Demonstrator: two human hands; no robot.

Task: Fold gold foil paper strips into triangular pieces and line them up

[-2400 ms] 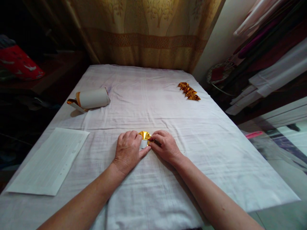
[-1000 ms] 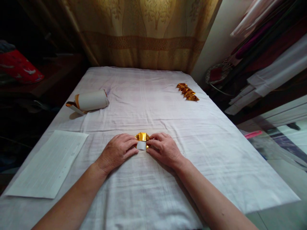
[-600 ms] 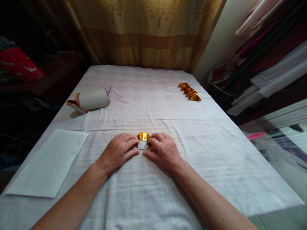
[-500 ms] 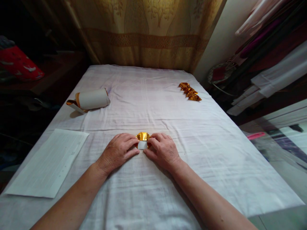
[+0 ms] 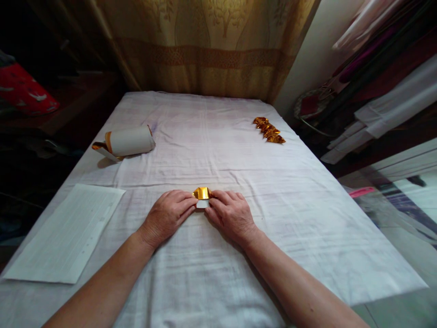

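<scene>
Between my hands, low over the white sheet, is a small piece of folded gold foil paper [image 5: 203, 193]. Its shiny gold side shows at the top and a white strip shows below. My left hand [image 5: 170, 211] pinches the left end with fingers closed. At the right end, my right hand [image 5: 231, 210] grips it between thumb and fingers. The fingertips hide both side edges of the paper. Farther off to the right lies a row of several folded gold foil pieces [image 5: 269, 130], overlapping one another.
A white roll with gold inside [image 5: 131, 140] lies at the back left, its loose end curling out. Nearer on the left is a stack of pale paper sheets [image 5: 66, 234]. A patterned curtain [image 5: 205, 50] hangs behind the sheet-covered surface [image 5: 297, 218]. Clothes [image 5: 392, 100] hang at right.
Both thumbs have moved up toward the fingers, and the white strip below the gold part now looks shorter. The whole view has shifted slightly.
</scene>
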